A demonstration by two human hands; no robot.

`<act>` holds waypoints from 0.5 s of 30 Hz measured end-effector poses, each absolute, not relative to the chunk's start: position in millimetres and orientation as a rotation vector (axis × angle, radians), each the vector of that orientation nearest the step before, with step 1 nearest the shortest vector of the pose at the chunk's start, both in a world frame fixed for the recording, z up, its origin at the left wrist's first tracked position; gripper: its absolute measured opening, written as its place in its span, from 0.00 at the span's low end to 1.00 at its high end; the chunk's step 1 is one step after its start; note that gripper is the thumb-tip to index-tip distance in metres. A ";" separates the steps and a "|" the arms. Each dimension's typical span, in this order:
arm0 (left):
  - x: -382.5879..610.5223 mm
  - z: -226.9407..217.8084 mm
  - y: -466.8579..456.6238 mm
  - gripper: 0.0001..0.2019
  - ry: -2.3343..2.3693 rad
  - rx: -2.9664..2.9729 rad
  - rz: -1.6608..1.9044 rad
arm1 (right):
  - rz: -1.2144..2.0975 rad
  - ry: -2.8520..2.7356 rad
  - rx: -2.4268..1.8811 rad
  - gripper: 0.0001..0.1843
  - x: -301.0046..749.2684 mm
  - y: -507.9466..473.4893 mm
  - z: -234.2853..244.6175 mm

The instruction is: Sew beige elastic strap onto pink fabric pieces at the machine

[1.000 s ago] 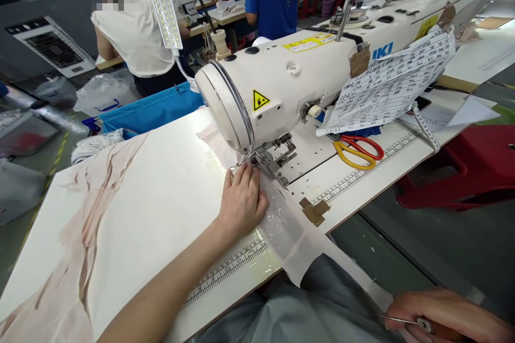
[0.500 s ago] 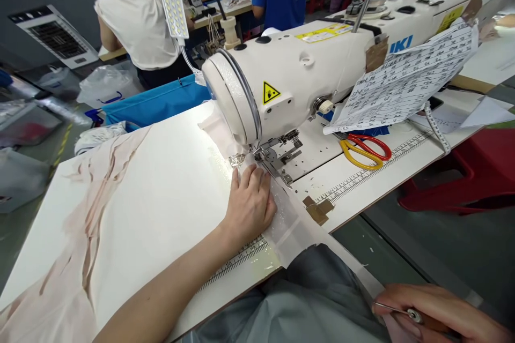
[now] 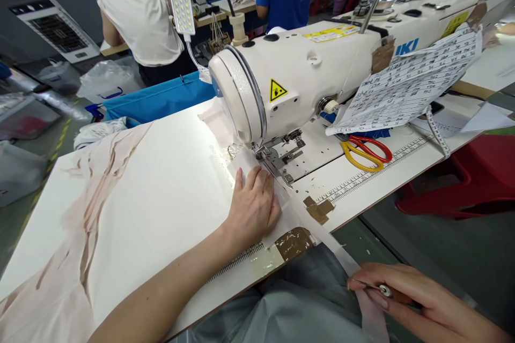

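Laid out as a pale fabric strip, running lengthwise from the sewing machine down off the white table to the lower right. Pressed near the sewing machine by the closer left hand, palm down, fingers extended, unclenched, forearm slanting up from lower left; met farther down by the right hand, curled around a slim metal tool, apparently pinching the strip too.

On my feed, the left forearm enters from 7 o'clock. I read the left hand as palm down, fingers directed to 12 o'clock, little finger slightly apart, thumb at the 3 o'clock side. The right hand occupies 4 o'clock, thumb and index finger pinched, tips toward 9 o'clock.
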State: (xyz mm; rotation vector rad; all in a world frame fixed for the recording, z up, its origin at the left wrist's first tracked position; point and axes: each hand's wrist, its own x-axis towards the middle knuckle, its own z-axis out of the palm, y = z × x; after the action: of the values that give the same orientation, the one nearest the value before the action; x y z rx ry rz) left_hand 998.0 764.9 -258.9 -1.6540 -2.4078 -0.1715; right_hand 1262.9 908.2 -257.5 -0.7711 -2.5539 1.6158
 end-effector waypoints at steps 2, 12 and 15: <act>998.3 -258.8 765.1 0.21 -2.415 -1.656 -0.173 | 1.611 -2.627 -0.654 0.21 1257.3 913.6 -256.9; 998.8 -257.7 763.9 0.20 -2.410 -1.665 -0.184 | 1.577 -2.706 -0.455 0.19 1233.9 914.5 -256.6; 999.3 -258.0 764.3 0.19 -2.420 -1.647 -0.200 | 1.609 -2.672 -0.462 0.20 1223.4 910.6 -252.7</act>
State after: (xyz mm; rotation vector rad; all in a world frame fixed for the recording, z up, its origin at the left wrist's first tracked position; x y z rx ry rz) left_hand 999.3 764.3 -258.0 -1.6475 -2.4197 -0.2001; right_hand 1223.4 910.6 -252.7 -0.4619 -2.6724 1.6093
